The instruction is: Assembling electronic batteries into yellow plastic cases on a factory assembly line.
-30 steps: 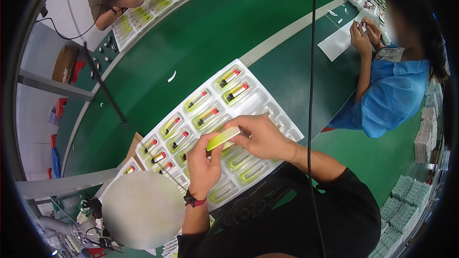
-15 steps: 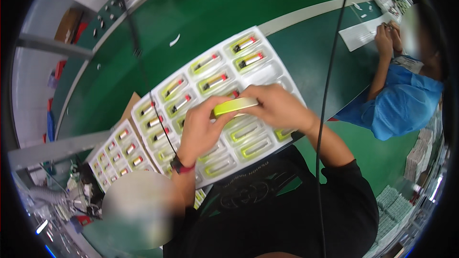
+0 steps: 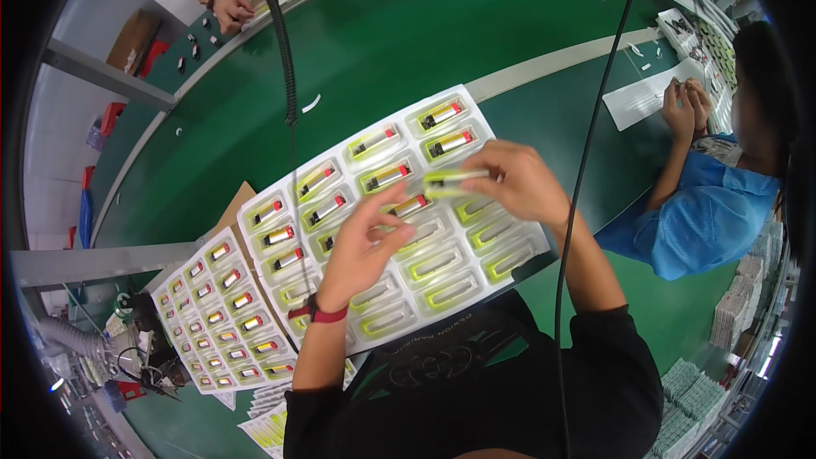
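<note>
Green-yellow and slim, the holder (image 3: 453, 178) sits pinched between the fingertips of the right hand (image 3: 518, 183), held level just above the white tray (image 3: 476, 110) near its middle. Left hand (image 3: 361, 246) hovers over the tray with fingers loosely spread, its fingertips reaching toward a red-tipped piece (image 3: 410, 205) in one pocket; whether it actually touches is hard to tell from this angle. Far pockets of the tray hold red-tipped pieces in yellow holders, while the near pockets show only yellow holders. A second tray (image 3: 223, 306), smaller and full, lies just beside the first on the person's left. All of it rests on the green table (image 3: 408, 25). A black cable (image 3: 586, 161) hangs down past the right wrist. To the right, a co-worker in blue (image 3: 705, 212) works with both hands at a white sheet (image 3: 637, 100).
</note>
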Demonstrator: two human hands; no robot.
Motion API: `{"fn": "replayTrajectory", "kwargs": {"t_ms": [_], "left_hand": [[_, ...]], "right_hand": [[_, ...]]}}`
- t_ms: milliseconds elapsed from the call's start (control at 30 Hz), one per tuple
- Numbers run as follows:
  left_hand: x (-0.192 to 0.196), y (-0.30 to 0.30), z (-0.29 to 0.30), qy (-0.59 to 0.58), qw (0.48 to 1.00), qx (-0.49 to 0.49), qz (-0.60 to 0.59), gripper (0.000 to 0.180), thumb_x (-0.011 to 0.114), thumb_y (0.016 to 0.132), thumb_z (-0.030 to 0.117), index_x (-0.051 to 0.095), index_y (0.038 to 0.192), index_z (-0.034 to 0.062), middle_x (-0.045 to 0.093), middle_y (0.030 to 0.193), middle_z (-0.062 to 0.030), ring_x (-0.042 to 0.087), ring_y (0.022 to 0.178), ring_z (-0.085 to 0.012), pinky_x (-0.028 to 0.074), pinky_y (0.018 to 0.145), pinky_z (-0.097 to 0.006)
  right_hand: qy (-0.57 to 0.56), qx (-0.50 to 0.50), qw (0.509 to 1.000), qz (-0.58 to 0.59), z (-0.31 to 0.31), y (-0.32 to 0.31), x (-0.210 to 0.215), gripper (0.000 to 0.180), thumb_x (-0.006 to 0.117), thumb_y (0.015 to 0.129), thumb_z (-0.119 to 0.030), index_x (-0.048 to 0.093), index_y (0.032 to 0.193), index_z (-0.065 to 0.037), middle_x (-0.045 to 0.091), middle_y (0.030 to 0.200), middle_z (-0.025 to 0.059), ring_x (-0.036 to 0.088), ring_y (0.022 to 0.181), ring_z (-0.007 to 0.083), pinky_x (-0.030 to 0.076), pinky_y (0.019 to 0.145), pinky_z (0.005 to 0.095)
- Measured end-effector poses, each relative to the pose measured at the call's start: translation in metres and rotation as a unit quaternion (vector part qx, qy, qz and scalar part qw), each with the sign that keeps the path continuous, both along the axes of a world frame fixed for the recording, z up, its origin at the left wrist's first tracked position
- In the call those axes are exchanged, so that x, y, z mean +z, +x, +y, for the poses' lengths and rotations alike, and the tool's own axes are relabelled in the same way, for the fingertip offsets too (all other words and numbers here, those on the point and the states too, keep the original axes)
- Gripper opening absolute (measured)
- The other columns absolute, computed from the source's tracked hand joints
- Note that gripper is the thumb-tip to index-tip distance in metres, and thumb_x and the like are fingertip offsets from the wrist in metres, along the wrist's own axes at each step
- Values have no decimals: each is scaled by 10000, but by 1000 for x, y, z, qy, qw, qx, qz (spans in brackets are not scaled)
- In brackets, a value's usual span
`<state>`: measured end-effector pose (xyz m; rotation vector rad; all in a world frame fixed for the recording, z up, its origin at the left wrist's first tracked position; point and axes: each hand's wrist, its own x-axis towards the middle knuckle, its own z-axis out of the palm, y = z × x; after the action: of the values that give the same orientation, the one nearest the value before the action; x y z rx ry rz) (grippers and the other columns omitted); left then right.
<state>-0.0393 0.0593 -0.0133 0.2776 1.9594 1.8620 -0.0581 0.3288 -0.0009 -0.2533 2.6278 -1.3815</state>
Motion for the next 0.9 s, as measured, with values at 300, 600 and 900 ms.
{"fn": "replayTrajectory", "kwargs": {"t_ms": [300, 600, 900], "left_hand": [[19, 38, -95, -54, 968, 224, 100, 125, 495, 933, -56, 594, 879, -2, 648, 925, -129, 612, 748, -172, 507, 703, -292], [10, 38, -88, -73, 946, 292, 116, 105, 514, 933, -45, 572, 859, 1, 635, 899, -122, 608, 736, -166, 501, 687, -284], [-4, 43, -106, -219, 912, 330, 103, 80, 534, 936, 18, 579, 874, -7, 621, 806, -79, 573, 678, -123, 460, 620, -244]], "right_hand": [[101, 64, 971, 205, 49, -28, -54, 170, 768, 754, -89, 742, 921, -68, 574, 843, 56, 522, 809, 238, 435, 747, 333], [24, 43, 969, 241, 41, -33, -69, 205, 800, 713, -54, 721, 902, -44, 581, 864, 51, 543, 814, 221, 461, 686, 311], [65, -144, 949, 271, 82, -197, -82, 150, 556, 845, -67, 688, 910, -38, 596, 876, 153, 621, 820, 315, 504, 736, 415]]}}
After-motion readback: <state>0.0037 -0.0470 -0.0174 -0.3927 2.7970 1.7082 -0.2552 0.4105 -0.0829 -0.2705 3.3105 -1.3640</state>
